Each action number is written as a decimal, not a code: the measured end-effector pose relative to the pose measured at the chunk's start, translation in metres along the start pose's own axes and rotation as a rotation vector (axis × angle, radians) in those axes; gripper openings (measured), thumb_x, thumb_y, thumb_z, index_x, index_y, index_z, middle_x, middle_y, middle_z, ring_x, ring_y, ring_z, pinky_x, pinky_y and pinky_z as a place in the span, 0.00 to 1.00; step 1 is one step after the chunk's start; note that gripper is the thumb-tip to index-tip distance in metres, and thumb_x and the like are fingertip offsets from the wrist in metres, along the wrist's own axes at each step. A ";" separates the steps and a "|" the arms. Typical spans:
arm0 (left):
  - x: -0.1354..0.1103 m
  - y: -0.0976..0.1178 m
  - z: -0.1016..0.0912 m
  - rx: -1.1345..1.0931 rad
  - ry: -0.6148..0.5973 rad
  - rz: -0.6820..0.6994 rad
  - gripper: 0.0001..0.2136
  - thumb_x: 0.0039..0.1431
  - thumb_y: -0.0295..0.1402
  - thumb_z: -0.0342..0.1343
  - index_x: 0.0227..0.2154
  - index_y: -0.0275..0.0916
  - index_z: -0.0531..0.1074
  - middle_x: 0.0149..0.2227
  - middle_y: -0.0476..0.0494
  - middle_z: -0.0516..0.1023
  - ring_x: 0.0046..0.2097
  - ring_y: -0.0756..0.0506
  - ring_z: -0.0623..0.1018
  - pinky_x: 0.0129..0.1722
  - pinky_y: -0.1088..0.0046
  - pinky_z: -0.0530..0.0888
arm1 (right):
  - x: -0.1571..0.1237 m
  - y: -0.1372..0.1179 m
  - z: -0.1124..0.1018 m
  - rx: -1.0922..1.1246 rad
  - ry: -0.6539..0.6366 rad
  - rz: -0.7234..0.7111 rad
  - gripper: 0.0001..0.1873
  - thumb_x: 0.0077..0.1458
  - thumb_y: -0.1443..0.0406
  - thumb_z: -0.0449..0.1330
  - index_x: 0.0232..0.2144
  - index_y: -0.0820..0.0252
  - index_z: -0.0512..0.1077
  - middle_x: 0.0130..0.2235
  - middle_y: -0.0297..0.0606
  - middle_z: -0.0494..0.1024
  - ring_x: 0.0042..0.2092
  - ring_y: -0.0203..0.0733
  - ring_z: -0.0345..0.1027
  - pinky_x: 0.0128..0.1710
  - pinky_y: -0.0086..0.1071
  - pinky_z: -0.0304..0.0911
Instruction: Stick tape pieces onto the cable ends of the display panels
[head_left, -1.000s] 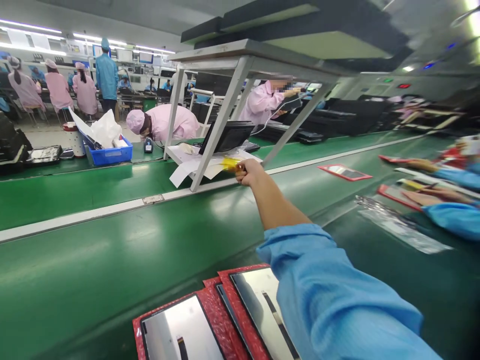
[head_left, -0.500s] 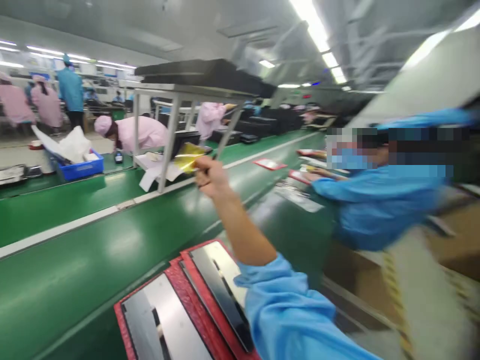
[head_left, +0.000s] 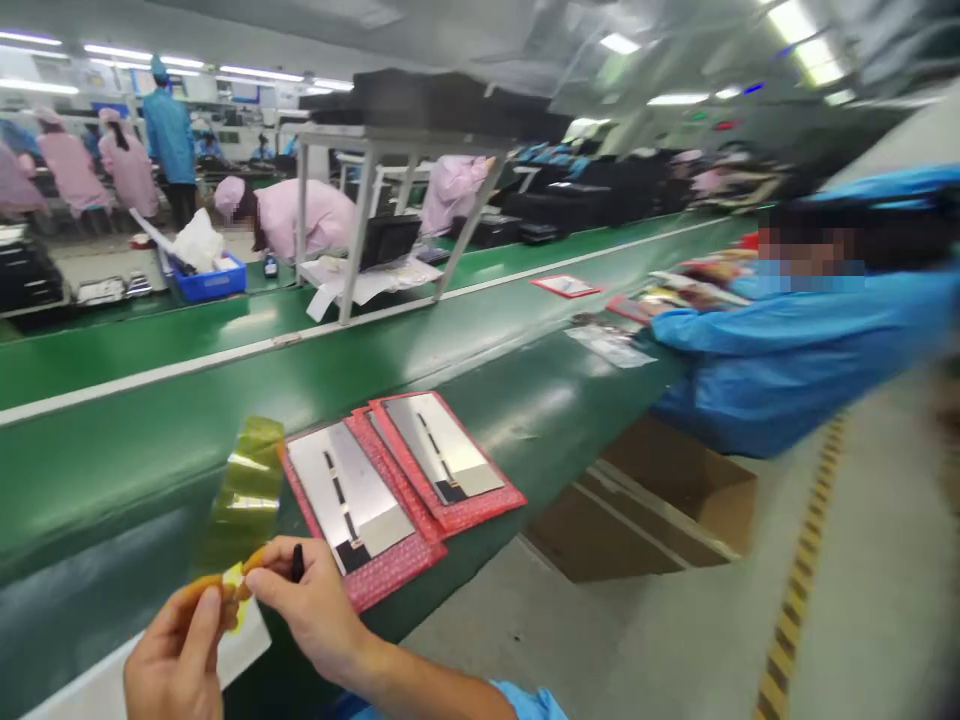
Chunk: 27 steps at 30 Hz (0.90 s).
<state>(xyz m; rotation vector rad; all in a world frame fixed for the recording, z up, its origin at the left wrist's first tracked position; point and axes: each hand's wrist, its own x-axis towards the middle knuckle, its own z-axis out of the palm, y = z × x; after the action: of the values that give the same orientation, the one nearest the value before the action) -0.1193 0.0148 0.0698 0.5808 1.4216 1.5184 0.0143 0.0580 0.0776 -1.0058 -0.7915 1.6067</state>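
My left hand and my right hand meet at the lower left. Both pinch the near edge of a see-through yellow film, which stands up in front of them. A dark, pen-like stick pokes out between the fingers of my right hand; its kind is unclear. Below my hands lies a flat white thing, partly hidden. Just right of the film are flat silver panels with black strips, lying on red bubble-wrap bags on the green table.
A green conveyor belt runs past the table. A metal rack bearing black stacks stands over it. A blue bin is beyond. At the right a co-worker in blue sits near a cardboard box.
My right hand has drawn back from near the rack to the lower left with the yellow film. My left hand has come into view and grips it too. The view has shifted.
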 end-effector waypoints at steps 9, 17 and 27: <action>-0.012 0.009 -0.054 0.079 0.019 -0.035 0.14 0.45 0.39 0.76 0.31 0.37 0.82 0.29 0.46 0.82 0.31 0.49 0.78 0.32 0.75 0.75 | -0.024 0.019 -0.030 0.050 -0.081 0.152 0.19 0.50 0.49 0.78 0.30 0.54 0.78 0.33 0.33 0.75 0.29 0.34 0.65 0.29 0.30 0.65; -0.019 0.000 -0.070 -0.024 -0.091 -0.102 0.16 0.45 0.36 0.76 0.37 0.38 0.80 0.37 0.47 0.83 0.38 0.49 0.80 0.39 0.75 0.76 | -0.030 0.028 -0.017 -0.166 -0.089 -0.115 0.19 0.53 0.46 0.77 0.36 0.52 0.86 0.38 0.40 0.85 0.38 0.41 0.79 0.40 0.34 0.77; -0.021 0.000 -0.061 -0.060 -0.118 -0.087 0.18 0.47 0.32 0.78 0.38 0.39 0.77 0.37 0.47 0.86 0.40 0.48 0.83 0.45 0.72 0.79 | -0.017 0.027 -0.011 -0.183 -0.095 -0.140 0.14 0.50 0.55 0.81 0.34 0.53 0.84 0.35 0.37 0.86 0.36 0.43 0.83 0.39 0.34 0.81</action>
<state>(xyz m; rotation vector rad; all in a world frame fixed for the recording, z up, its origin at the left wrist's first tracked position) -0.1610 -0.0336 0.0625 0.5550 1.2906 1.4297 0.0151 0.0352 0.0528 -0.9848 -1.0661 1.4899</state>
